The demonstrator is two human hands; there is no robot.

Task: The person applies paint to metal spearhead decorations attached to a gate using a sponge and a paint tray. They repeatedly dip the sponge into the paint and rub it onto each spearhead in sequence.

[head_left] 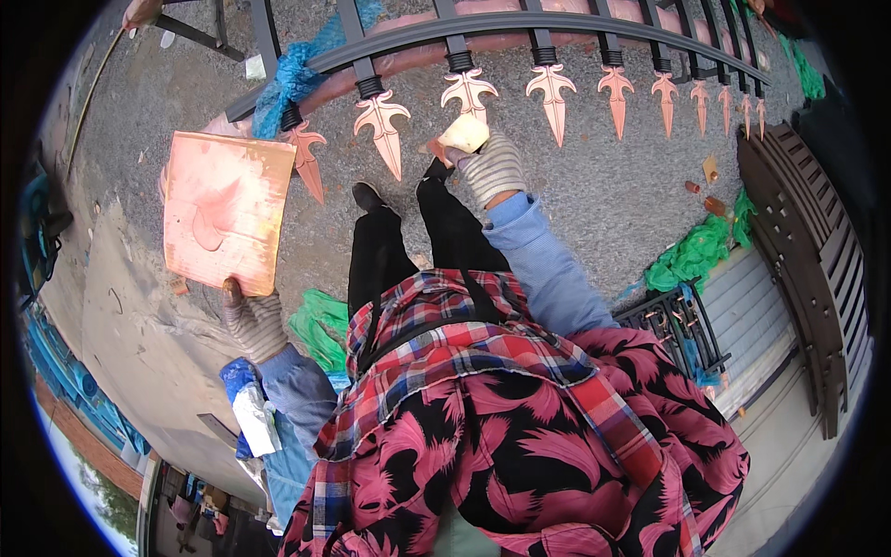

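My left hand (254,323), in a striped glove, grips the lower edge of a square board (243,243) smeared with copper-pink paint. A thicker patch of paint lies in its middle. My right hand (496,169), gloved alike, is closed around a pale sponge (466,134) with copper paint on its left side. Just beyond the sponge is a copper-coloured spearhead finial (469,90) on a dark metal fence panel (501,26); I cannot tell whether they touch. To its right another finial (552,97) points toward me, one of several along the row.
Blue plastic wrap (295,79) is tied round the panel's left end. Brown slatted panels (803,232) stack at the right, near green plastic netting (691,252) and a small black rack (677,325). More green plastic (320,327) lies beside my left leg.
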